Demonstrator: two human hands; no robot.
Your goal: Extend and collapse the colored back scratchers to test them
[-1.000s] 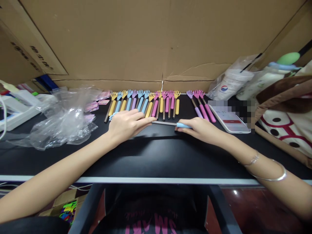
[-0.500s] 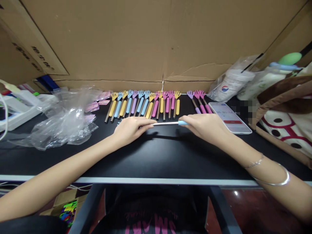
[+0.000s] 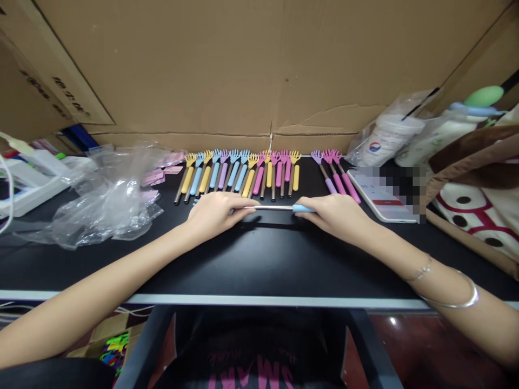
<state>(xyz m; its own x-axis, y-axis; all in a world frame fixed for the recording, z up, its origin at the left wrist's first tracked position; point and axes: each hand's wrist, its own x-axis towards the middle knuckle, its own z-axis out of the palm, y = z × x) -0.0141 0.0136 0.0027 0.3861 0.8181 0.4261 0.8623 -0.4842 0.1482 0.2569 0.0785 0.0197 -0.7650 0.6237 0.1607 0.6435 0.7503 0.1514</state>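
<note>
My left hand (image 3: 217, 212) and my right hand (image 3: 334, 212) hold one telescopic back scratcher (image 3: 271, 207) crosswise just above the black table (image 3: 259, 259). Its metal shaft spans the gap between them. The left fingers close round the claw end; the right fingers close round the light blue grip. Behind my hands lies a row of several back scratchers (image 3: 239, 173) with yellow, blue, purple and pink grips, claws pointing away. A separate group of three, purple and pink (image 3: 336, 175), lies to the right of that row.
Crumpled clear plastic bags (image 3: 109, 194) cover the table's left side. A phone (image 3: 381, 197) lies right of the pink scratchers. A bagged cup (image 3: 385, 138), bottles and a plush toy (image 3: 478, 183) crowd the right. Cardboard (image 3: 243, 70) walls the back.
My hands have come closer together along the scratcher, so less metal shaft shows between them than a second ago. The rows on the table have not moved.
</note>
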